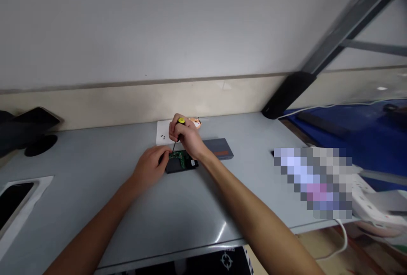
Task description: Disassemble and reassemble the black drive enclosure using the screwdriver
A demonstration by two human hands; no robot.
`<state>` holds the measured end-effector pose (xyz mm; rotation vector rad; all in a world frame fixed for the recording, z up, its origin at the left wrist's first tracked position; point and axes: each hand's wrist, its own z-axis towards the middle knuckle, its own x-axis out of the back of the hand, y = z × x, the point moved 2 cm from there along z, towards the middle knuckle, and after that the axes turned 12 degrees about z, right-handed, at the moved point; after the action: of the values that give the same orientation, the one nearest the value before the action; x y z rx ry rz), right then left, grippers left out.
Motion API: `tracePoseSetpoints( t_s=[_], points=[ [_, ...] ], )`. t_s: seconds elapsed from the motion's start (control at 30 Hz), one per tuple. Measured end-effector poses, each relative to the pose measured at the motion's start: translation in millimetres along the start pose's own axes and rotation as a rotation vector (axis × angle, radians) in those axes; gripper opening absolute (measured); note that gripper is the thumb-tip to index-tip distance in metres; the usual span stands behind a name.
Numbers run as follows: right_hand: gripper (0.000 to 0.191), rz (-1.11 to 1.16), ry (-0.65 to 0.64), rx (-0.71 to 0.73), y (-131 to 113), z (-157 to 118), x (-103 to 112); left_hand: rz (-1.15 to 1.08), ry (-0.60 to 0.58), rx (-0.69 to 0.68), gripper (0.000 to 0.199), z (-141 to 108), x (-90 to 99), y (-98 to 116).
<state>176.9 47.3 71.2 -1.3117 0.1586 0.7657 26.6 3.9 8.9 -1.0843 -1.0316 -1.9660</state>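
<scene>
open device: on the tabletop (171,207) in front of me, a dark shallow shell (173,165) with a green circuit board (182,159) showing along its far side. its long axis runs left to right, the right end a touch farther from me.
screwdriver: yellow-capped (181,120) and steep, handle up and leaning far and right, thin shaft coming down nearer and left. its tip meets, or nearly meets, the board by the far left corner; too small to tell which.
my right hand (191,141): clamped round the screwdriver handle, above and beyond the board, with my forearm passing the shell's right end.
my left hand (149,165): just left of the shell, fingertips at its far left corner, close by the screwdriver tip. i cannot tell whether they pinch the edge or only steady it. this hand is the nearer to the tip.
grey box (218,145): right of the shell and a little farther, partly behind my right forearm.
white sheet (162,127): beyond the shell, with tiny dark pieces (163,137) on it, seemingly screws.
farther out: a phone-like slab (14,201) at the near left, a black cylinder (288,93) at the far right.
</scene>
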Motion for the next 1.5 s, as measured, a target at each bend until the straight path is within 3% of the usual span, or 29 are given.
tracePoseSetpoints(
  t_s=[0.07, 0.2, 0.33, 0.43, 0.53, 0.63, 0.77, 0.93, 1.27, 1.4, 1.5],
  points=[
    [0.003, 0.009, -0.012, 0.014, -0.6, -2.2, -4.4, -0.001, -0.010, -0.001, 0.023, 0.0, -0.6, -0.5],
    [0.043, 0.020, 0.017, 0.020, -6.1, -7.4, -2.5, 0.003, -0.015, 0.019, 0.022, -0.3, -0.9, -0.9],
    [0.035, -0.010, 0.064, 0.013, -8.7, -11.6, 10.2, -0.001, -0.011, 0.003, 0.021, -0.2, -0.2, 0.4],
    [0.042, -0.040, 0.095, 0.039, -7.2, -12.4, 15.1, -0.002, -0.013, 0.001, 0.020, 0.0, 0.9, 1.3],
    [0.040, -0.155, 0.148, 0.090, -5.0, -10.9, 12.2, -0.011, -0.010, 0.005, 0.021, 0.1, 2.3, 2.5],
    [0.052, -0.155, 0.134, 0.081, -4.6, -9.7, 5.2, -0.016, -0.006, 0.018, 0.021, 0.2, 2.8, 2.9],
    [0.029, -0.160, 0.134, 0.113, -8.2, -11.8, 4.3, -0.023, -0.008, 0.024, 0.020, 0.3, 1.5, 1.7],
    [0.041, -0.093, 0.188, 0.095, -5.4, -12.8, 13.4, -0.034, -0.028, 0.026, 0.021, 0.6, 0.9, 0.9],
    [0.029, 0.160, 0.183, -0.009, -15.3, -12.6, 4.8, -0.025, -0.018, 0.020, 0.022, 0.9, 1.7, 2.7],
    [0.041, 0.144, 0.184, 0.041, -9.3, -11.4, 6.1, -0.024, -0.029, 0.018, 0.021, 0.7, 1.4, 1.9],
    [0.037, 0.172, 0.185, 0.055, -8.0, -8.4, 11.1, -0.026, -0.037, 0.028, 0.020, 0.7, 1.6, 1.6]
  ],
)
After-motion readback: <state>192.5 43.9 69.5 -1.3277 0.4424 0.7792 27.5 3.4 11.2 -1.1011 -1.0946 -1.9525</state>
